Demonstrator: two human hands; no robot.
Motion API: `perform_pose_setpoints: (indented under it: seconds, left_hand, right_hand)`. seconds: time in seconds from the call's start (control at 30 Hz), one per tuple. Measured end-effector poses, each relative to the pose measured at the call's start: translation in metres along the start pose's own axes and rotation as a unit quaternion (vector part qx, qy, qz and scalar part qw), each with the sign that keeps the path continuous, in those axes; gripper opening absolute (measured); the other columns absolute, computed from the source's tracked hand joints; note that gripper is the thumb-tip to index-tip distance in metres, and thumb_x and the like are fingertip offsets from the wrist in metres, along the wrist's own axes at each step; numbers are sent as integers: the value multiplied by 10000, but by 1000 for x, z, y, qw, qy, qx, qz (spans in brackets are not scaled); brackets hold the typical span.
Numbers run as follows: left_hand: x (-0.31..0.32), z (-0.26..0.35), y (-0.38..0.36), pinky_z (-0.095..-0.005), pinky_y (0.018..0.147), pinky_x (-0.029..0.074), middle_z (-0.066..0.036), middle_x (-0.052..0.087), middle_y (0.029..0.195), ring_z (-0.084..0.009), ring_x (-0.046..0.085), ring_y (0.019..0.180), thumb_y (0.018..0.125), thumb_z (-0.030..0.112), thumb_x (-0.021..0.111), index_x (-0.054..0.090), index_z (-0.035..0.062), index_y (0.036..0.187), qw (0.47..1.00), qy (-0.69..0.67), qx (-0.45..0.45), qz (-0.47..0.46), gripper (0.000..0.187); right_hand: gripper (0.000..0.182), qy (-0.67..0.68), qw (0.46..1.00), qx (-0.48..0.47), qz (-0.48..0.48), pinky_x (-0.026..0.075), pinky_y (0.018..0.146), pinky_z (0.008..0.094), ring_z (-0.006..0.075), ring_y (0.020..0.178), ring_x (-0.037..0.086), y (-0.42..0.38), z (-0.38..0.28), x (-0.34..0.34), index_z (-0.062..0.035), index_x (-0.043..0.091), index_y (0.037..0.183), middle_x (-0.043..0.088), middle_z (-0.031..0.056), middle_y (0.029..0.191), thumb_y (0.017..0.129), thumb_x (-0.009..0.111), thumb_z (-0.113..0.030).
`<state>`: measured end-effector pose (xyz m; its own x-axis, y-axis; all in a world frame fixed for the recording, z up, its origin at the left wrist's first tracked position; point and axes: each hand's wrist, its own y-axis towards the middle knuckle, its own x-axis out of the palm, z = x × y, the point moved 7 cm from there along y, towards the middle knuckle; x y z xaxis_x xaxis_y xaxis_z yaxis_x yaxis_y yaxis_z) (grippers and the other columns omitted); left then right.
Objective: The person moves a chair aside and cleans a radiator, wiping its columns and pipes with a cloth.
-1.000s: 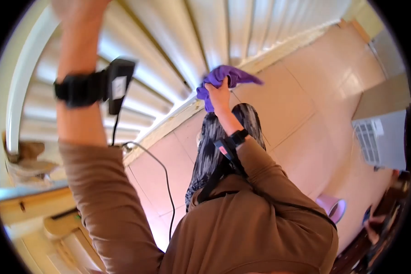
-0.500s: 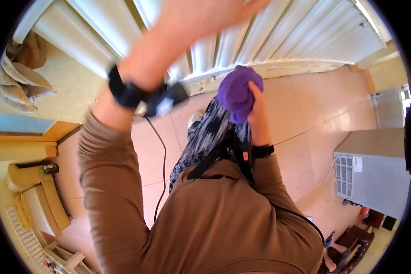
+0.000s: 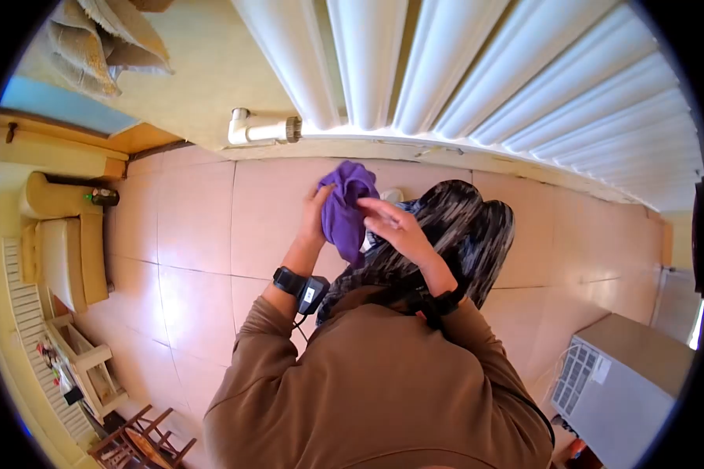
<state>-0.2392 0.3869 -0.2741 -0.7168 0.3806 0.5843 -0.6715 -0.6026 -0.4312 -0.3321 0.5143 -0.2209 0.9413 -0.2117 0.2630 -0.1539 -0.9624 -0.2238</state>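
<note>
A crumpled purple cloth [image 3: 347,211] hangs in front of me, above the tiled floor and beside my knees. My left hand [image 3: 314,216] grips its left side, the fingers partly hidden in the folds. At the cloth's right edge is my right hand [image 3: 395,228], its fingers stretched out toward the folds and slightly blurred. Those fingertips seem to touch the fabric. Beyond the cloth stands a white ribbed radiator [image 3: 461,70], with a white elbow pipe [image 3: 262,129] at its lower left end.
Worn towels [image 3: 105,47] hang at the upper left. Along the left are a yellow sofa [image 3: 66,242], a white wooden stand [image 3: 86,363] and a brown chair [image 3: 145,442]. A grey appliance [image 3: 618,375] stands at the right. A black cable runs from my left wrist device [image 3: 310,295].
My left hand has come down from the radiator and now grips the purple cloth. My right hand has loosened its grip on it. The view has shifted, and my knees are now bent.
</note>
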Motion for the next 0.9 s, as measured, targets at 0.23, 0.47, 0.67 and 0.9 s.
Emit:
perform_pose_setpoints:
  seconds: [0.23, 0.47, 0.67, 0.9]
  left_hand:
    - [13, 72, 21, -264, 793, 490, -87, 627, 1060, -119, 584, 902, 896, 116, 567, 557, 42, 1243, 932, 265, 216, 122, 355]
    - [71, 62, 41, -403, 717, 504, -119, 615, 1014, -324, 615, 863, 805, 231, 637, 618, 67, 1141, 691, 611, 352, 160, 374]
    - [-5, 108, 34, -322, 832, 483, -153, 635, 1067, -244, 623, 942, 845, 123, 595, 607, -2, 1165, 846, 337, 367, 189, 343]
    - [12, 103, 44, -415, 819, 506, -115, 544, 1248, -336, 622, 939, 791, 158, 627, 637, 50, 1100, 649, 631, 376, 198, 327]
  right_hand:
    - [305, -6, 995, -26, 92, 451, 933, 286, 184, 1083, 592, -6, 3, -24, 11, 502, 1247, 601, 122, 1180, 954, 510, -73]
    - [287, -16, 994, 3, 107, 462, 913, 278, 171, 1030, 609, -9, 24, -28, 21, 522, 1221, 618, 110, 1137, 952, 518, -76]
    - [269, 7, 990, 2, 144, 474, 901, 275, 171, 1007, 615, -13, 24, -37, 28, 543, 1191, 626, 100, 1113, 951, 530, -92]
    - [256, 0, 990, 12, 141, 469, 894, 266, 165, 998, 621, -9, 19, -37, 15, 555, 1179, 627, 98, 1122, 942, 527, -78]
